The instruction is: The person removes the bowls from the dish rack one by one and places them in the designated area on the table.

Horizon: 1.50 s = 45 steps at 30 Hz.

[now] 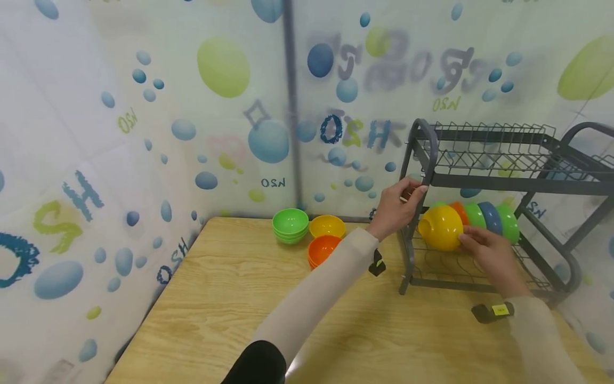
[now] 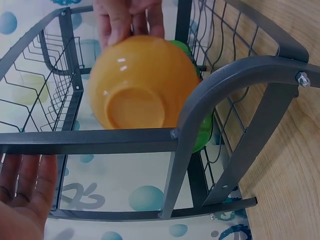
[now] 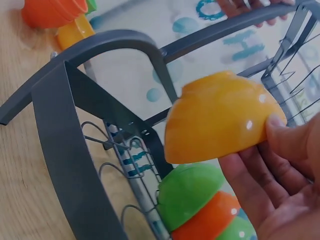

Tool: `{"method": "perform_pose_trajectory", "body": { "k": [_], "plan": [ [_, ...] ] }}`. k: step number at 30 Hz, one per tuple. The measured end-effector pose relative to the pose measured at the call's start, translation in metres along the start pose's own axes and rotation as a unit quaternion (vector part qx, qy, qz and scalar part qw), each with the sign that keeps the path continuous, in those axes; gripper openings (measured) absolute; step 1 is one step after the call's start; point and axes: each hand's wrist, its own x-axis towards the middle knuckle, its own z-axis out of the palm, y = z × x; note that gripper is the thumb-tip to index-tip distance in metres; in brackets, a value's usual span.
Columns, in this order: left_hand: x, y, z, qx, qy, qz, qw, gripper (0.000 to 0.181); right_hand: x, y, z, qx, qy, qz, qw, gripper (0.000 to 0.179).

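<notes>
My right hand (image 1: pixel 491 258) pinches a yellow bowl (image 1: pixel 440 229) by its rim, thumb on the outside and fingers beneath. The bowl is tipped on its side at the left end of the lower tier of a dark metal dish rack (image 1: pixel 503 183); its round foot faces left. Beyond it stands a row of tilted bowls: a green bowl (image 3: pixel 190 195), an orange bowl (image 3: pixel 207 220), then more green and a blue bowl (image 1: pixel 490 217). My left hand (image 1: pixel 395 208) grips the rack's left side frame near the upper tier. In the left wrist view its fingertips are hidden behind the bar.
Left of the rack on the wooden table (image 1: pixel 230 282) stand stacked green bowls (image 1: pixel 290 223), a yellow bowl (image 1: pixel 327 226) and stacked orange bowls (image 1: pixel 322 247), partly behind my left sleeve. The upper wire tier (image 1: pixel 499 154) overhangs the lower one. A patterned curtain (image 1: pixel 230 133) hangs behind.
</notes>
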Motion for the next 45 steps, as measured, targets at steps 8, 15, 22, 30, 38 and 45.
{"method": "perform_pose_trajectory", "body": {
  "k": [8, 15, 22, 30, 38, 45],
  "plan": [
    [0.001, 0.001, -0.004, -0.011, -0.024, -0.015, 0.9995, 0.030, -0.020, -0.017, -0.009, -0.072, -0.012, -0.016, 0.9972, 0.060],
    [-0.001, 0.003, -0.012, -0.010, -0.060, -0.038, 0.9974, 0.039, -0.032, -0.035, -0.012, -0.108, -0.006, -0.045, 0.9931, 0.047],
    [-0.012, 0.003, -0.023, 0.009, -0.078, -0.017, 0.9968, 0.046, -0.043, -0.054, -0.011, -0.160, -0.008, -0.054, 0.9856, 0.045],
    [-0.036, 0.006, -0.041, -0.007, -0.078, 0.033, 0.9964, 0.044, -0.060, -0.077, -0.008, -0.192, 0.013, -0.120, 0.9739, 0.032],
    [-0.061, 0.019, -0.062, 0.050, -0.086, 0.108, 0.9892, 0.045, -0.068, -0.091, 0.008, -0.185, 0.040, -0.266, 0.9451, 0.017],
    [-0.082, 0.027, -0.083, 0.122, -0.107, 0.195, 0.9673, 0.049, -0.069, -0.096, 0.030, -0.163, 0.054, -0.439, 0.8820, 0.043]
  ]
}}
